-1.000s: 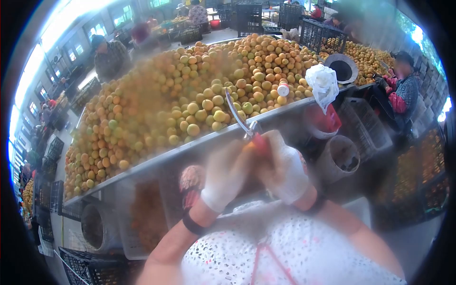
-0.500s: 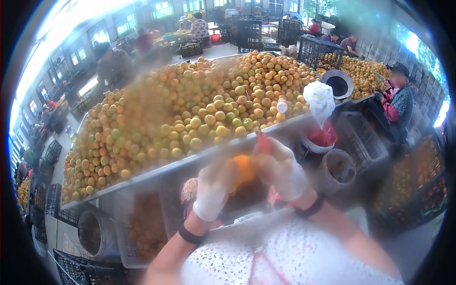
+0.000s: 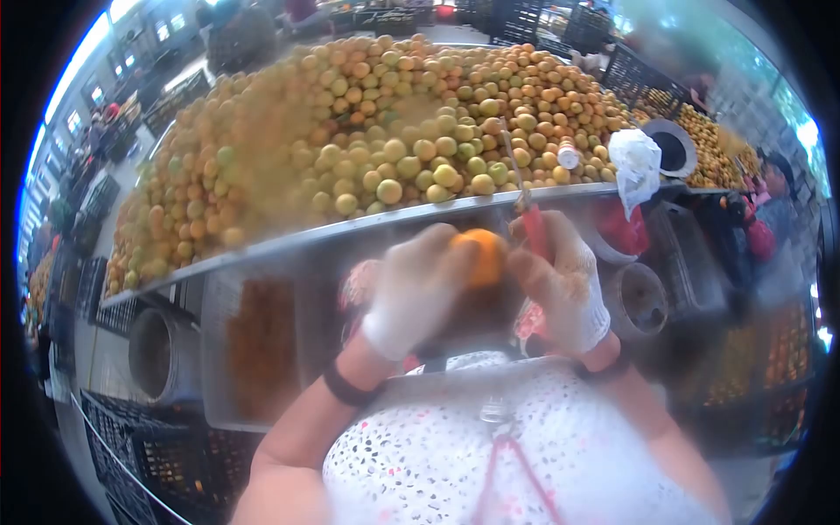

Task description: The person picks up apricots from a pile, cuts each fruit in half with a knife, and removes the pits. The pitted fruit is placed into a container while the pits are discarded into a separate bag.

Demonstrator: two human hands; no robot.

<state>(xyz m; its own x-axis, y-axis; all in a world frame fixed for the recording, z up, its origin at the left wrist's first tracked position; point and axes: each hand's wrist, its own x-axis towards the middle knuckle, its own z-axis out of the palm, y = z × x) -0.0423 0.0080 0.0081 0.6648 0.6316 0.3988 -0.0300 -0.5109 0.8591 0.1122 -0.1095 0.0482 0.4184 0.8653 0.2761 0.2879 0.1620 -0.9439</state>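
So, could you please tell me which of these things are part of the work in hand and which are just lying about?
In use:
- orange, held in the left hand
- red-handled tool, held in the right hand
- fruit pile on the table

Lying about:
- white bag
- small bottle
- buckets
- black crates

Both hands are wearing white knitted cloth gloves, the left hand (image 3: 418,293) and the right hand (image 3: 560,284) alike looking matt and a little nubbly. The round orange fruit (image 3: 479,255) between them is showing a smooth, faintly glossy skin. The thin blade with a red plastic handle (image 3: 526,210) is glinting like metal. The long grey desk (image 3: 289,245) edge is shining as brushed metal. A crumpled white plastic bag (image 3: 636,166) is looking thin and slick.
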